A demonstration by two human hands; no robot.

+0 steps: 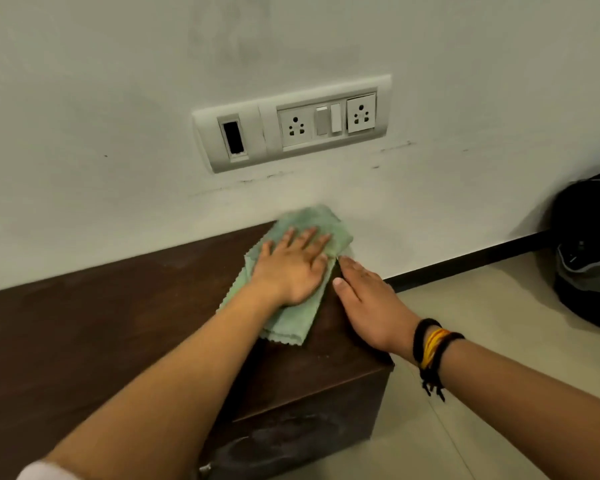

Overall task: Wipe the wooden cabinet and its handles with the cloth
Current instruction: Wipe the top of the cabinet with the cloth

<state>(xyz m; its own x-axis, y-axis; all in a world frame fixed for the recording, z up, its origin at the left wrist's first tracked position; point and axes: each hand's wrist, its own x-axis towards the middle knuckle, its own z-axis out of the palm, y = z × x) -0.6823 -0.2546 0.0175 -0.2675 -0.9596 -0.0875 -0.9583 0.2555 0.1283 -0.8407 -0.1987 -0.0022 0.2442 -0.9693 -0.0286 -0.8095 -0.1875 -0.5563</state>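
Note:
A low dark wooden cabinet (94, 327) stands against the wall, its top and right front corner in view. A folded light green cloth (291, 320) lies on the top near the back right corner. My left hand (293, 268) presses flat on the cloth with its fingers spread and straight. My right hand (368, 303) rests flat along the cabinet's right edge, just beside the cloth, fingers straight. No handles are visible.
A white switch and socket panel (291, 124) is set in the wall above the cabinet. A dark backpack (589, 251) sits on the tiled floor (492, 323) at the far right, by the black skirting.

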